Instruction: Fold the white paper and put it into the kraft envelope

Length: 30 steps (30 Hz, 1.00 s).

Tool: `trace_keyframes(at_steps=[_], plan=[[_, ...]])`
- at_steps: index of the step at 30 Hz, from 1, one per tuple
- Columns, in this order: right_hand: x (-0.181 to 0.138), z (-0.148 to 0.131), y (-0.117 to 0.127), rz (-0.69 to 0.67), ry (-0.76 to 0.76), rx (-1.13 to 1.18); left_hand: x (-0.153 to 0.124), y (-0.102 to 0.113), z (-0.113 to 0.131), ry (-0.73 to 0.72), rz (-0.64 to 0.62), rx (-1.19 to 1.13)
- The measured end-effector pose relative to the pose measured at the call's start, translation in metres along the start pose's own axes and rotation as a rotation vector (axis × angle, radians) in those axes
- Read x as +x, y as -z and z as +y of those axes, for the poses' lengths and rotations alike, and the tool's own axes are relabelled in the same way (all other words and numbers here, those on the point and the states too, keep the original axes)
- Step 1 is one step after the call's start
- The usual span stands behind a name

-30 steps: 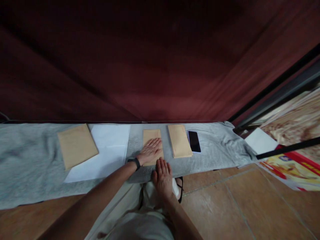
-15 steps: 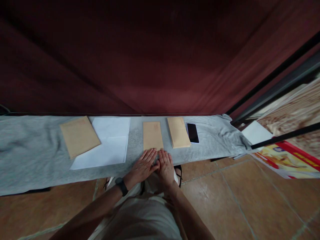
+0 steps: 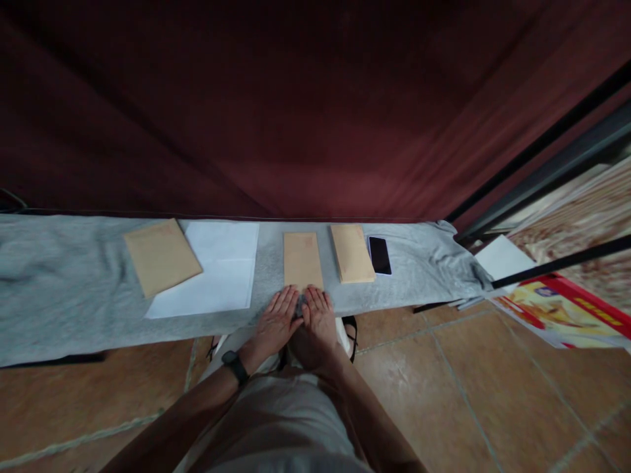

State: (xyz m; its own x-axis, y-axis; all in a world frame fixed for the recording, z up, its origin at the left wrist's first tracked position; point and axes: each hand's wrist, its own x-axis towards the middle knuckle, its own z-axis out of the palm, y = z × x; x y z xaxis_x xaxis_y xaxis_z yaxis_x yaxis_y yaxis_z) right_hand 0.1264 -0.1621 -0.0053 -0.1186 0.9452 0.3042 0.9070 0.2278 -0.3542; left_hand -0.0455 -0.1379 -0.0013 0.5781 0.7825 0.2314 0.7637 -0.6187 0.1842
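A brown paper envelope (image 3: 302, 257) lies flat in front of me, its short side towards my body. The fingertips of my left hand (image 3: 277, 320) rest on its near edge at the left, fingers stretched out. My right hand (image 3: 318, 322) lies beside it, fingers also straight and flat on the envelope's near edge. Neither hand grips anything. Just right of this envelope is a stack of brown envelopes (image 3: 352, 253). To the left, another brown envelope or small pile (image 3: 162, 256) overlaps sheets of white paper (image 3: 224, 263).
A phone (image 3: 380, 255) with a dark screen lies right of the stack. Grey cloth (image 3: 59, 282) covers the narrow table. Behind it hangs a dark red curtain (image 3: 296, 131). Black bars (image 3: 562, 263) and a red-yellow printed box (image 3: 566, 309) stand at the right.
My hands have drawn slightly apart along the envelope's near edge, the left one shifting left. The view has tilted a little; the envelopes and paper keep their places on the cloth.
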Motion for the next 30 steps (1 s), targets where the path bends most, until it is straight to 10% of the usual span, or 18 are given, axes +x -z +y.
trace_keyframes(at_steps=[11,23,30], plan=[[-0.011,0.017,0.011,0.075,-0.061,-0.041,-0.003,0.001,-0.006,0.124,0.037,-0.143],[-0.008,0.013,0.002,0.101,-0.076,-0.044,0.059,-0.006,-0.012,0.882,0.262,-1.117],[0.011,0.004,0.01,0.083,-0.043,-0.036,0.073,0.02,0.0,0.838,0.181,-1.309]])
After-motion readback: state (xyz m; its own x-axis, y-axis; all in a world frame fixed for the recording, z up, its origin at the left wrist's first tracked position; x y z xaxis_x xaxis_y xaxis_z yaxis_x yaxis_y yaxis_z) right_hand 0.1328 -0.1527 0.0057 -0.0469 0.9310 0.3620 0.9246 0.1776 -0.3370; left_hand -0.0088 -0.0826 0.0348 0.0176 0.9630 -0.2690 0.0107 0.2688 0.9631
